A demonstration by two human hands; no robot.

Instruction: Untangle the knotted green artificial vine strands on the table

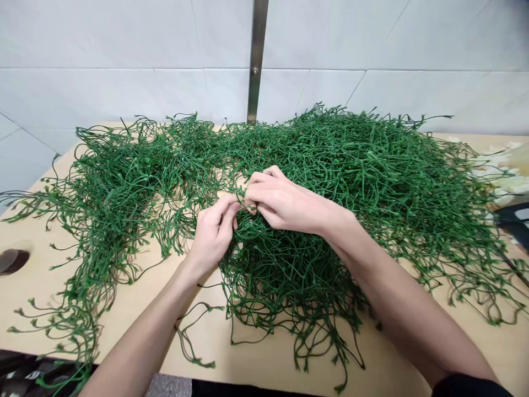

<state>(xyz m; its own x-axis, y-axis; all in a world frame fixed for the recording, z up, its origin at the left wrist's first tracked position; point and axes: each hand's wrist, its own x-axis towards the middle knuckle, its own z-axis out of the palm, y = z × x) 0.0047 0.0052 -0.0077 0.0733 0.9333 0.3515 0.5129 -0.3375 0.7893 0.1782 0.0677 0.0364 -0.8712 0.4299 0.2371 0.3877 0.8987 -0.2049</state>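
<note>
Thin green artificial plant stems (pixel 355 160) lie tangled in a large heap over the table, many with small forked tips. My left hand (pixel 215 229) is closed at the middle of the heap, thumb and index finger pinched together on a green stem. Close beside it, my right hand (pixel 276 198) has its fingers curled and pinched on a stem too, the fingertips of both hands almost touching. The exact piece between the fingers is partly hidden. Beneath my right forearm hangs a dense clump of stems (pixel 289 270), spreading toward the front edge.
White petal-like pieces (pixel 502 171) lie at the right edge, near a black object (pixel 514 220) only partly in view. A dark round hole (pixel 13 261) is at the tabletop's left. A metal upright (pixel 257 60) stands against the tiled wall (pixel 124 44). Loose stems (pixel 194 331) lie near the front.
</note>
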